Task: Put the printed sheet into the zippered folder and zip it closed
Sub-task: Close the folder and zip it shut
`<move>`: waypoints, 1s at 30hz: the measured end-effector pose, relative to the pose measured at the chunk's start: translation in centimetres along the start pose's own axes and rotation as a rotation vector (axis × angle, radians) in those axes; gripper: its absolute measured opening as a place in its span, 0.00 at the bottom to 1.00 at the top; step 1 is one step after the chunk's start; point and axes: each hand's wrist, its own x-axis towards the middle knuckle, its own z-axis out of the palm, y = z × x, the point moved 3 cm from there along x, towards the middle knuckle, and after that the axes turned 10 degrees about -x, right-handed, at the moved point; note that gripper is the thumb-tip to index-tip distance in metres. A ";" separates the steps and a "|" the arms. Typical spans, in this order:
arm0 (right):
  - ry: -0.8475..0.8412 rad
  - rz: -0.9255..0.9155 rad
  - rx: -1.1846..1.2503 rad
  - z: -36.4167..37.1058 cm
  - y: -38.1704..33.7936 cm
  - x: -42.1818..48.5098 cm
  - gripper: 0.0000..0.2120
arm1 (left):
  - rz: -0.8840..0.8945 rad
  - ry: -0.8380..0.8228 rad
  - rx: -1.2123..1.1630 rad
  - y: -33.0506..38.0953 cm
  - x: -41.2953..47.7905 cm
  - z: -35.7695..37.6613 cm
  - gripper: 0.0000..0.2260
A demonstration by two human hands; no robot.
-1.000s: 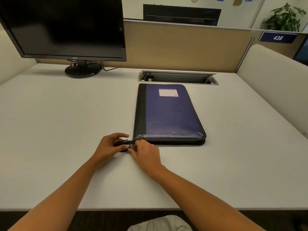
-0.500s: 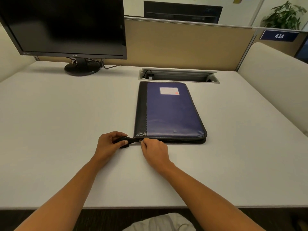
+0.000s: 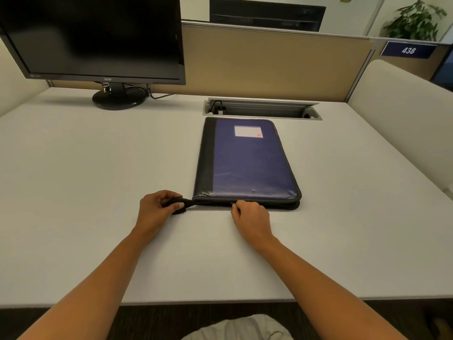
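- I see a closed zippered folder [image 3: 247, 165] lying flat on a smooth pale desk [image 3: 85, 180], just beyond both of my hands. Its cover is a blue, slightly glossy leather-like panel with a black grained strip along its left edge and pale stitching round the border.
- My left hand [image 3: 157, 212] sits just left of the folder's near left corner, fingers curled and thumb pressed down, pinching a black fabric strap [image 3: 180, 204] that sticks out from that corner.
- My right hand [image 3: 252, 217] rests against the folder's near edge, right of the left hand, fingertips pinched together on the zipper pull [image 3: 233, 204], a tiny metallic glint.
- The printed sheet is out of sight; I cannot tell whether it is inside.
- A small white lined label [image 3: 248, 131] with a red mark sits on the cover's far end.
- Beyond the folder, a recessed metal cable tray [image 3: 264, 110]; far left of my hands, a black monitor [image 3: 98, 38] on a round base.
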 end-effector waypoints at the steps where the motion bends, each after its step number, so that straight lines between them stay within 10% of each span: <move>1: -0.001 -0.005 -0.001 0.0 0.0 0.0 0.15 | -0.002 0.001 0.005 0.0 0.0 0.0 0.09; 16: 0.052 0.021 -0.078 0.4 -0.1 -0.1 0.13 | -0.008 -0.020 0.038 -0.2 0.4 0.0 0.08; 23: 0.059 0.035 -0.113 0.5 -0.3 -0.2 0.13 | 0.177 -0.240 0.430 1.4 1.1 3.1 0.33; 30: 0.099 0.012 -0.140 0.5 -0.9 -0.3 0.16 | 0.257 -0.242 0.685 0.1 0.8 6.1 0.25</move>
